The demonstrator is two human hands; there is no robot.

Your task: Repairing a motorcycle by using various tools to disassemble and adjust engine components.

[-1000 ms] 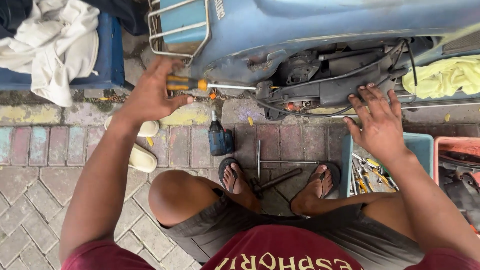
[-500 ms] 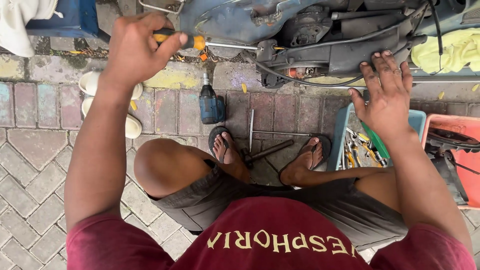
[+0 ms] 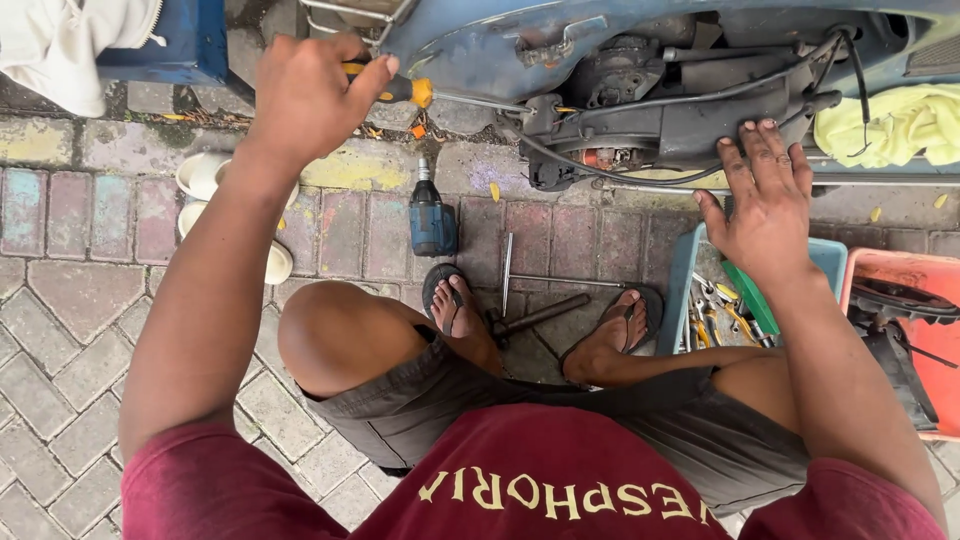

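Screwdriver (image 3: 400,90), with its yellow-and-black ribbed handle, is gripped by the curled fingers of the left hand (image 3: 305,95); its metal shaft is aimed at the scooter's greasy engine (image 3: 640,110). The right hand (image 3: 765,205) is spread flat, fingers wide, against the dark casing above a teal plastic tool tray (image 3: 690,270).

Two hands (image 3: 300,95), one screwdriver (image 3: 400,90)

The screwdriver (image 3: 400,88) had a yellow-and-black handle, the scooter body (image 3: 470,40) was blue, the rag (image 3: 890,125) yellow, the cordless drill (image 3: 432,222) teal, the tool tray (image 3: 690,270) teal, the crate (image 3: 905,290) orange, the paving (image 3: 80,300) grey-pink.
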